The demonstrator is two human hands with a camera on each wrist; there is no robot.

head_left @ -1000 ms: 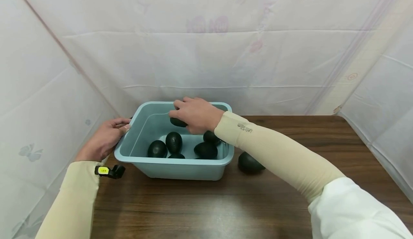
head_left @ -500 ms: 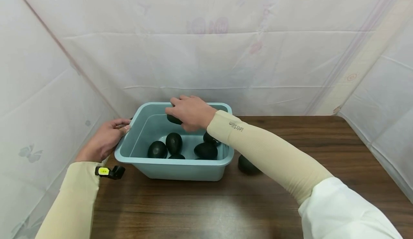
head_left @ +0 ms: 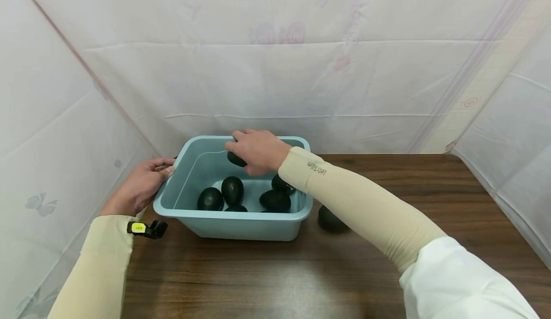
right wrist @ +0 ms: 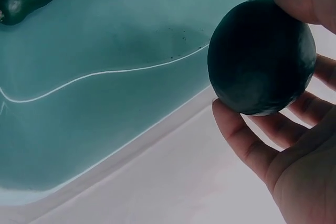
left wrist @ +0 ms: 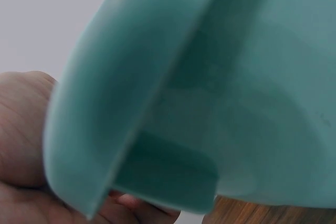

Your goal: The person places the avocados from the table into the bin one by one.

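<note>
- The dark avocado (right wrist: pixel 261 56) sits in the right hand (head_left: pixel 257 150), pinched between thumb and fingertips (right wrist: pixel 239 129). It hangs over the far, left-hand part of the tub's inside, above the floor and near the back wall.
- From the palm the fruit lies forward and down. The wrist view shows its rounded end, so its long axis seems to point roughly along the line of sight; I cannot tell more exactly.
- Its skin is very dark green, nearly black, matt and finely pebbled, and its outline is a smooth oval.
- The right hand is the nearer one by far, since it already grasps the fruit. The left hand (head_left: pixel 139 185) is well apart from it, at the tub's left rim.
- The left hand clasps that rim, with fingers curled over the lip and the thumb tucked beneath it in the wrist view.
- The tub (head_left: pixel 234 216) is pale blue-green plastic, rectangular with rounded corners, a rolled rim and smooth, slightly glossy walls.
- On its floor lie other avocados (head_left: pixel 232 190), equally dark, some upright and some on their sides, toward the near and right parts.
- One more avocado (head_left: pixel 329 219) rests on the table (head_left: pixel 267 280) just beside the tub's right wall.
- The table is dark brown wood grain, and white sheeting (head_left: pixel 275 70) hangs behind it.
</note>
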